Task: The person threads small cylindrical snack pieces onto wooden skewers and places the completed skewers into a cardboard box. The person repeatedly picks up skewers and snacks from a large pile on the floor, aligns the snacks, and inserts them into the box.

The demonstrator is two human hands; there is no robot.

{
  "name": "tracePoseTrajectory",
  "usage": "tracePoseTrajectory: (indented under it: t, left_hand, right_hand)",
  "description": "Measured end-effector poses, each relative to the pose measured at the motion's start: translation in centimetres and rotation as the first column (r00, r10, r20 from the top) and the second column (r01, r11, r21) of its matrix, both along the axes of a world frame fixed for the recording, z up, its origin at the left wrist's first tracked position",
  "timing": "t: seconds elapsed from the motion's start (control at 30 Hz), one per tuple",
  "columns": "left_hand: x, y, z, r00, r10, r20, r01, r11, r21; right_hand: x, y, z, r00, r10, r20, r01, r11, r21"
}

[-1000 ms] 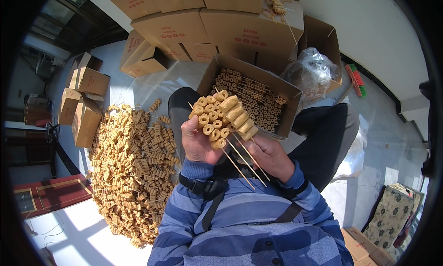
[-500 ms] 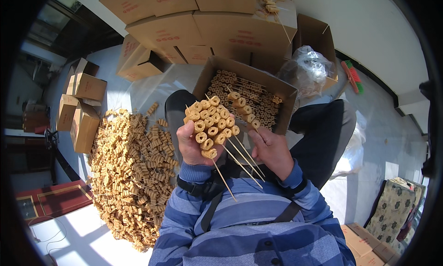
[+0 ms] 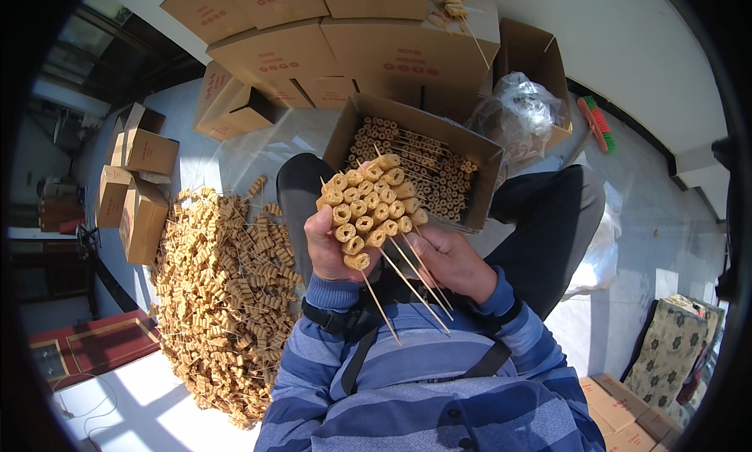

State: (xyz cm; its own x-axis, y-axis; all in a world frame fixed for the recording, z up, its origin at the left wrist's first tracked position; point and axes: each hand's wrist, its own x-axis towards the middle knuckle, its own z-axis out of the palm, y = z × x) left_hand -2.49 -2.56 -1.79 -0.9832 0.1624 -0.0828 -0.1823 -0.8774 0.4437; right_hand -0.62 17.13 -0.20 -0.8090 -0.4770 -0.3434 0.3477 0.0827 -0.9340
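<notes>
My left hand grips a fanned bunch of thin wooden skewers threaded with tan ring-shaped pieces, held up close in front of my chest. My right hand lies just right of it, fingers around the bare stick ends that point down toward my striped sleeves. Behind the bunch an open cardboard box rests between my knees, with more of the same skewers laid inside.
A large heap of loaded skewers covers the floor at my left. Stacked cardboard boxes stand behind, smaller ones at far left. A crumpled clear plastic bag and a brush lie at right.
The bunch of skewers has shifted slightly left and lower, and tilted, while both hands kept hold of it.
</notes>
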Motion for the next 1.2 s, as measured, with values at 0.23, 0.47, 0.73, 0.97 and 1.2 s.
tracePoseTrajectory:
  t: [0.23,0.47,0.73,0.97,1.2]
  left_hand:
    - [0.1,0.8,0.4,0.996,-0.086,0.022,0.087,0.993,-0.076]
    - [-0.4,0.6,-0.2,0.998,0.034,0.046,-0.028,0.992,-0.123]
    - [-0.9,0.8,0.2,1.0,-0.017,-0.007,0.014,0.952,-0.305]
    - [-0.5,0.8,0.4,0.998,-0.065,-0.011,0.058,0.938,-0.341]
    - [-2.0,0.9,1.5,0.994,-0.098,0.042,0.107,0.924,-0.367]
  right_hand:
    - [0.0,0.5,0.2,0.991,0.103,0.086,-0.108,0.992,0.061]
    - [-0.4,0.2,0.0,0.999,0.023,-0.035,-0.019,0.994,0.11]
    - [0.3,-2.4,3.3,0.541,0.112,-0.834,0.374,0.856,0.357]
    - [0.0,-4.0,1.5,0.585,0.036,-0.81,0.35,0.89,0.292]
    - [-0.4,-3.3,1.3,0.606,-0.022,-0.795,0.35,0.905,0.242]
